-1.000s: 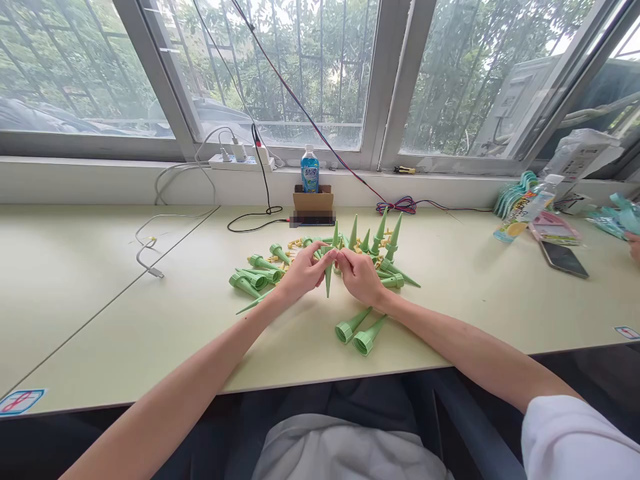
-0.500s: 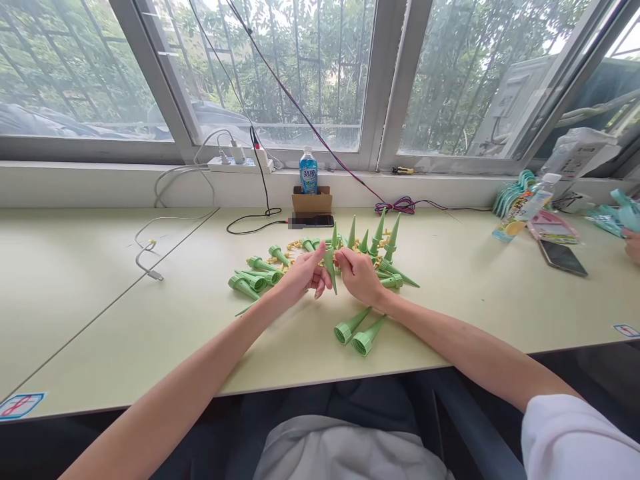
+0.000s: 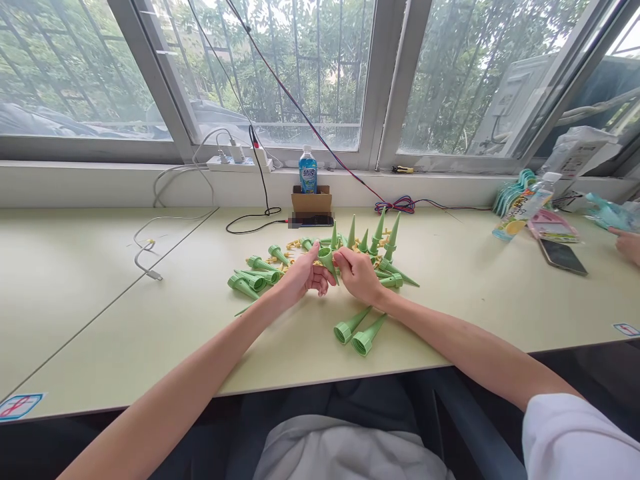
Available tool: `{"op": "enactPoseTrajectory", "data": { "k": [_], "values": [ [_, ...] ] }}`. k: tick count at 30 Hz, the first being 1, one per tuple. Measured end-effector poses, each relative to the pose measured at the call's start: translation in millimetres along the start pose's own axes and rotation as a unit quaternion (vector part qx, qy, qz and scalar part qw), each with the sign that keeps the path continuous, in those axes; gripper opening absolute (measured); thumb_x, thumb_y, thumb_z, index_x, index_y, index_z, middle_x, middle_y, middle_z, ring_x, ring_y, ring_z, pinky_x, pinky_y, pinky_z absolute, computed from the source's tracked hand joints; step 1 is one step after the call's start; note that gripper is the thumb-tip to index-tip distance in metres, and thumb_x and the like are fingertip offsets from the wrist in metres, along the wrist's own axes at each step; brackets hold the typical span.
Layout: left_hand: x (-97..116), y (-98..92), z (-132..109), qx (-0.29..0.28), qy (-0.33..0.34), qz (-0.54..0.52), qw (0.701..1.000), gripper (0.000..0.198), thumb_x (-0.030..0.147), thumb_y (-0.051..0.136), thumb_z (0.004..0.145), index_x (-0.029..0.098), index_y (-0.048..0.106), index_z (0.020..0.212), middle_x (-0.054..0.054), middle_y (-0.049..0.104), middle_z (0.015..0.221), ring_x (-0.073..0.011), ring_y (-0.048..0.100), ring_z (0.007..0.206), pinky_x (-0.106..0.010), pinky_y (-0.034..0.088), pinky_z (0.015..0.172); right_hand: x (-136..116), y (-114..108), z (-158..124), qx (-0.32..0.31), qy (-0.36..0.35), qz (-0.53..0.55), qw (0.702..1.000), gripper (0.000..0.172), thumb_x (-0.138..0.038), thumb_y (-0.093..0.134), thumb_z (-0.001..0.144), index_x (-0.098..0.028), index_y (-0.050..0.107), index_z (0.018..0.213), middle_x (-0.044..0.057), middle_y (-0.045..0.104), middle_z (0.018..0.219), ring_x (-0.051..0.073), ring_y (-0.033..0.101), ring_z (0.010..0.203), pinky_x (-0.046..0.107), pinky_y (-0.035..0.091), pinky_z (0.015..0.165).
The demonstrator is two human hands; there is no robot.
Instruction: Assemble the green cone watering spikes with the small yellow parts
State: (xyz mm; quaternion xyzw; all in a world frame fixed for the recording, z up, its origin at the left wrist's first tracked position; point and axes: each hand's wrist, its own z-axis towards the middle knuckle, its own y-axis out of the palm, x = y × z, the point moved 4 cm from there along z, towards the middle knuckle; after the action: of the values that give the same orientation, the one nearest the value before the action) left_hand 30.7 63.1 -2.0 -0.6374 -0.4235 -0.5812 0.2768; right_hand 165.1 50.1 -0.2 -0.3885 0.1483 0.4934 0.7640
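Both my hands meet over the middle of the pale green table (image 3: 150, 320). My left hand (image 3: 300, 275) and my right hand (image 3: 358, 273) are closed together on one green plastic cone spike (image 3: 327, 259), its round open end turned up toward me. Behind them lies a pile of several more green spikes (image 3: 255, 273), some standing upright (image 3: 380, 233), mixed with small yellow parts (image 3: 295, 244). Two finished-looking green spikes (image 3: 357, 330) lie side by side just in front of my right wrist.
A cardboard holder (image 3: 312, 200) with a dark phone and a blue bottle (image 3: 308, 170) stand at the wall. A power strip (image 3: 235, 162) and cables run along the sill. At the right are a phone (image 3: 563, 257), packets, a bottle and another person's hand (image 3: 627, 241).
The spike in my hands has been tipped from pointing down to lying tilted with its open end up. My left fingers shifted their hold. The other person's hand moved a little.
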Motion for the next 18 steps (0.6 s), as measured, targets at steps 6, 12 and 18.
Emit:
{"op": "enactPoseTrajectory", "data": {
  "k": [6,12,18],
  "values": [
    [2.3,-0.3,-0.7,0.009,0.001,0.023,1.000,0.058,0.066,0.039,0.089,0.012,0.057,0.075,-0.010,0.065,0.063,-0.0135,0.053,0.045,-0.028,0.042,0.049,1.4,1.1,0.3,-0.001,0.000,0.010,1.000,0.037,-0.040,0.037,0.100,-0.021,0.040,0.069,-0.002,0.051,0.061,0.011,0.040,0.053,0.023,0.034,0.056],
    [3.5,-0.5,-2.9,0.008,0.004,0.023,1.000,0.056,0.065,0.044,0.087,0.012,0.059,0.077,-0.009,0.065,0.066,-0.0130,0.052,0.046,-0.027,0.041,0.049,3.1,1.7,0.1,0.002,-0.006,0.015,1.000,0.035,-0.037,0.037,0.100,-0.020,0.040,0.069,-0.002,0.052,0.061,0.010,0.041,0.053,0.023,0.033,0.055],
    [7.5,-0.3,-5.3,-0.002,0.033,0.047,0.998,0.051,0.063,0.050,0.085,0.013,0.058,0.082,-0.008,0.065,0.065,-0.0138,0.054,0.048,-0.027,0.042,0.049,3.1,1.9,-0.4,-0.002,-0.004,0.022,1.000,0.035,-0.038,0.037,0.100,-0.021,0.039,0.070,-0.001,0.053,0.062,0.010,0.043,0.054,0.023,0.035,0.056]
  ]
}}
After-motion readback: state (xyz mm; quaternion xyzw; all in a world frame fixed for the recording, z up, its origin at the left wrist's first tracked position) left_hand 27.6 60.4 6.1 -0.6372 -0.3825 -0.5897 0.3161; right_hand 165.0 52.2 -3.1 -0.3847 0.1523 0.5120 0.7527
